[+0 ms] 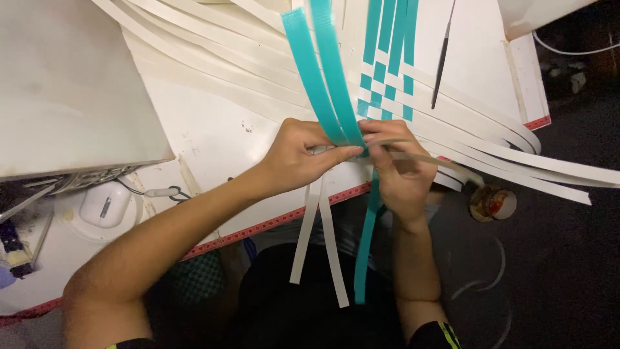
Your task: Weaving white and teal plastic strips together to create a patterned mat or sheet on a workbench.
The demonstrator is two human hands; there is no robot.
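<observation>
A weave of teal strips and white strips lies on a white board. My left hand pinches the base of two teal strips folded back up over the weave. My right hand meets it at the near edge of the weave and grips a pale strip running off to the right. Below the hands, two white strip ends and one teal end hang over the board's edge.
A thin dark rod-shaped tool lies on the board at the back right. A small round tape roll sits on the dark floor at the right. A white earbud case and cable rest at the left, beside a grey box.
</observation>
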